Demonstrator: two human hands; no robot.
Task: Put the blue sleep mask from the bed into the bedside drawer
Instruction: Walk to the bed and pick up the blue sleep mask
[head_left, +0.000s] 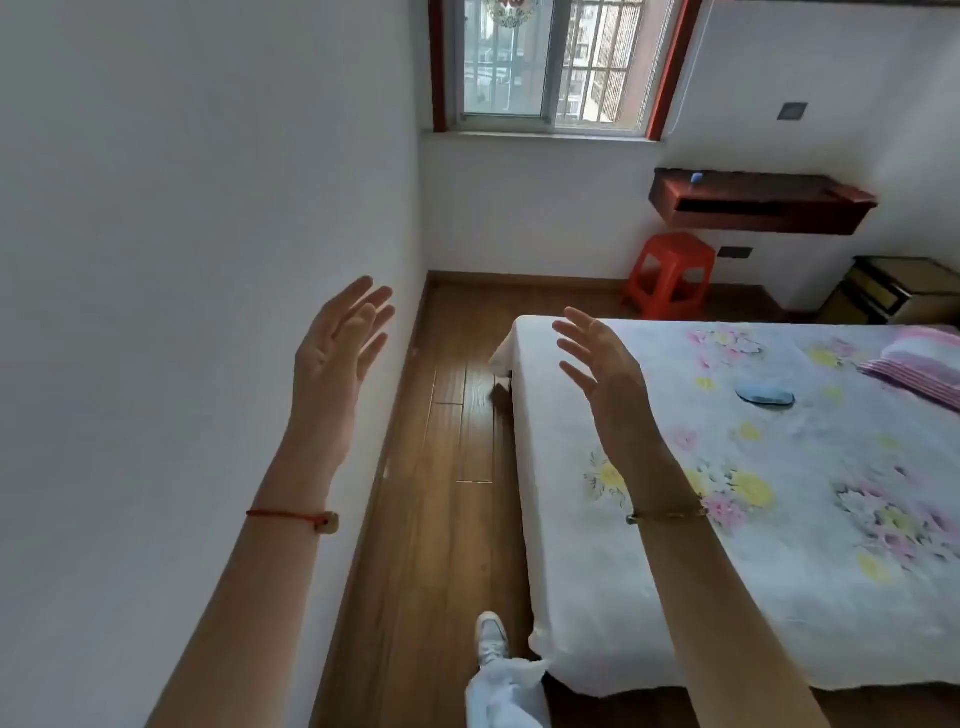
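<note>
A blue sleep mask (765, 393) lies flat on the floral bedspread of the bed (779, 545), toward its far right part. My right hand (602, 374) is raised over the bed's near left corner, fingers spread, holding nothing, well left of the mask. In front of the white wall floats my left hand (337, 353), also spread and empty. A dark bedside cabinet (893, 291) stands beyond the bed at the far right; I cannot tell whether its drawer is pulled out.
A strip of wooden floor (447, 467) runs between the wall and the bed, with my shoe (491, 636) on it. A red plastic stool (670, 275) stands under the window. A dark wall shelf (758, 202) hangs above. A pink striped pillow (919, 369) lies right of the mask.
</note>
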